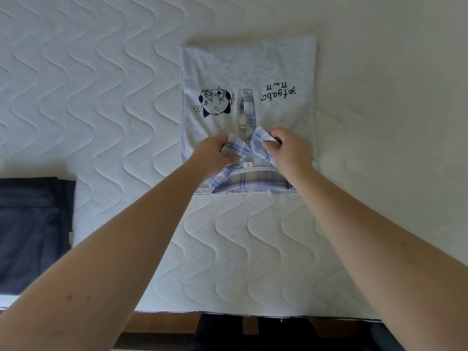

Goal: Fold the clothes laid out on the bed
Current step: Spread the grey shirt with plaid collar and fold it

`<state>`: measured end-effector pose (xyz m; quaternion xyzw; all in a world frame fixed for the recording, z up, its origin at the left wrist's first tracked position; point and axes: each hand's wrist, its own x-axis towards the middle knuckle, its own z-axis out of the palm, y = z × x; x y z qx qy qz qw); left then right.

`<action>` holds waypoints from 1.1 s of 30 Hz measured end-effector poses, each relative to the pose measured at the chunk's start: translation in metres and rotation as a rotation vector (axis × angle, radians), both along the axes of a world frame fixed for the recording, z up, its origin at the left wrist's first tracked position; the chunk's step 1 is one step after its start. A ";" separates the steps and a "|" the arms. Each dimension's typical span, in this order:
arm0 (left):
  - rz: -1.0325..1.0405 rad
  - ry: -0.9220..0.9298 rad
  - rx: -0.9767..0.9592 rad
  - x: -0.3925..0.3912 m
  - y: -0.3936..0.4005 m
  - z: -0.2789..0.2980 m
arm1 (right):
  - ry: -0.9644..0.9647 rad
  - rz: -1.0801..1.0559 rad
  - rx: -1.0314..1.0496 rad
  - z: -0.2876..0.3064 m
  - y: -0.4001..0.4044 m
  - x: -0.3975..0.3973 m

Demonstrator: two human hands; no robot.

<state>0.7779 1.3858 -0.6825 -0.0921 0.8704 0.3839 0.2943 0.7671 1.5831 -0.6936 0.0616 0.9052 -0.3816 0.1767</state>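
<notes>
Garment in hand: grey T-shirt (248,72) with a plaid collar (253,182) and a plaid placket strip (247,107), lying flat on the bed (101,84), collar end toward me, hem end away.
Print: a cartoon cat (215,102) on one side of the chest, a line of lettering (279,93) on the other; both read upside down from my position.
Shape of garment: side edges run straight and no sleeves show, so I judge the sides already turned in; I cannot see the underside to confirm.
Left hand: my left hand (215,154) pinches the left collar point (235,145), fingers curled round the plaid fabric.
Right hand: my right hand (288,148) pinches the right collar point (262,139) in the same manner.
Collar condition: both points are lifted off the chest and drawn toward the placket; the neck band with its size label (248,164) shows between them.
Step in hand: by my judgement, setting the collar straight before any crosswise fold.
Other clothing: dark navy garment (33,224) at the near left of the bed, lying squared and flat; it looks folded already, though I cannot tell how many layers.
Done: navy item apparently finished; shirt narrowed.
Left to do: lay the collar down, fold the shirt across its length, and set it aside.
Progress: past the middle, as far as this view shows.
</notes>
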 end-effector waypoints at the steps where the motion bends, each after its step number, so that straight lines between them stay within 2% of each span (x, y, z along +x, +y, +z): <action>1: -0.032 0.018 -0.014 0.001 0.002 -0.001 | -0.010 -0.004 -0.011 -0.001 -0.002 -0.001; 5: -0.203 0.114 -0.086 0.005 0.014 -0.003 | -0.039 -0.013 0.001 -0.004 -0.005 -0.003; 7: -0.266 0.153 -0.090 0.004 0.019 -0.004 | -0.057 -0.015 -0.057 -0.004 -0.005 -0.002; 14: -0.306 0.042 -0.125 -0.003 0.020 -0.008 | -0.077 -0.030 -0.213 -0.003 0.002 0.005; 16: -0.309 0.041 -0.122 -0.004 0.018 -0.008 | -0.061 0.002 -0.168 -0.004 0.003 0.003; 21: -0.131 0.063 -0.098 0.001 0.013 -0.010 | -0.069 0.161 0.022 -0.009 0.004 0.002; 26: 0.041 0.134 -0.057 0.002 0.012 -0.010 | 0.073 0.059 0.082 -0.007 -0.001 0.006; 29: 0.095 0.198 -0.076 0.002 0.016 -0.010 | 0.195 0.111 0.270 -0.006 -0.001 0.013; 31: 0.081 0.264 -0.139 0.004 0.020 -0.011 | 0.231 0.064 0.377 -0.004 0.003 0.018; 33: 0.134 0.338 -0.159 0.009 0.023 -0.012 | 0.292 -0.043 0.331 0.001 0.010 0.026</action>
